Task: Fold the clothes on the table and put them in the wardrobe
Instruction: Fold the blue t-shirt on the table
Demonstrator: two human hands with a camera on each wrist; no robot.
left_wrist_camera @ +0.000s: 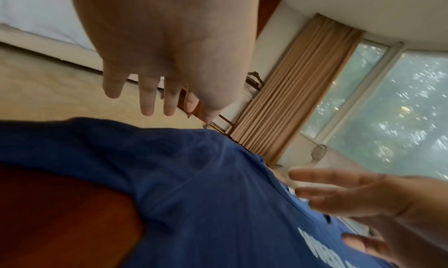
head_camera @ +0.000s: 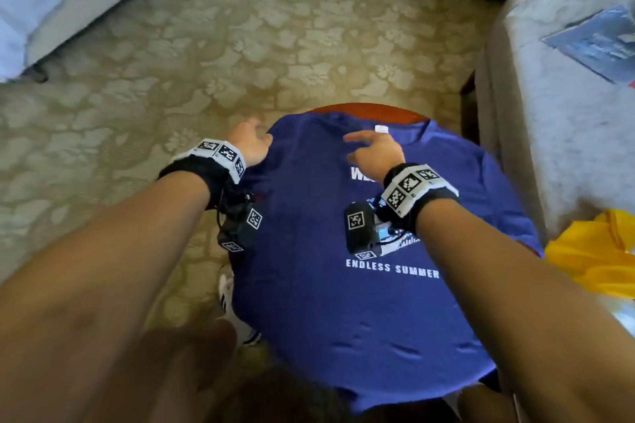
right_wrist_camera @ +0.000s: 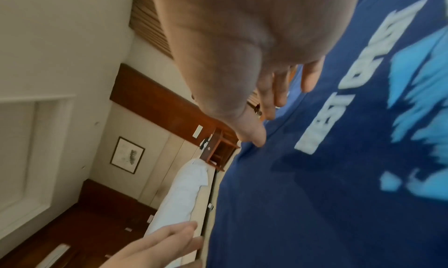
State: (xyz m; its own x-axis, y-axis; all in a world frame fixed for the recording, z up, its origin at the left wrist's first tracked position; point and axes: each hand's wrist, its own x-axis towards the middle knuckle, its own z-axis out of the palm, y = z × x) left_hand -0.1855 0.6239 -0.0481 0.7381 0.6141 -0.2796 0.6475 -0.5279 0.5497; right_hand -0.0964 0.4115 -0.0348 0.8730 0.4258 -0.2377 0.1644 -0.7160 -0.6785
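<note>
Head view is showing the blue T-shirt (head_camera: 309, 285) lying flat on the desk (head_camera: 360, 108), collar away, its shoulder directly beneath the empty, spread left hand (head_camera: 249, 142), right hand (head_camera: 374, 154) hovering released near the collar.

Both forearms are bare, no sleeves reaching the wrists. Each wrist wears a black fabric band (head_camera: 192, 172) topped by a white strip printed with square black-and-white tags, 3 showing on the left. A black boxy camera unit (head_camera: 360, 232) hangs under the right wrist, tagged on 2 faces, with a pale blue-grey part beside it. The left unit (head_camera: 238, 221) is black too, with a thin black cable looping alongside.
</note>
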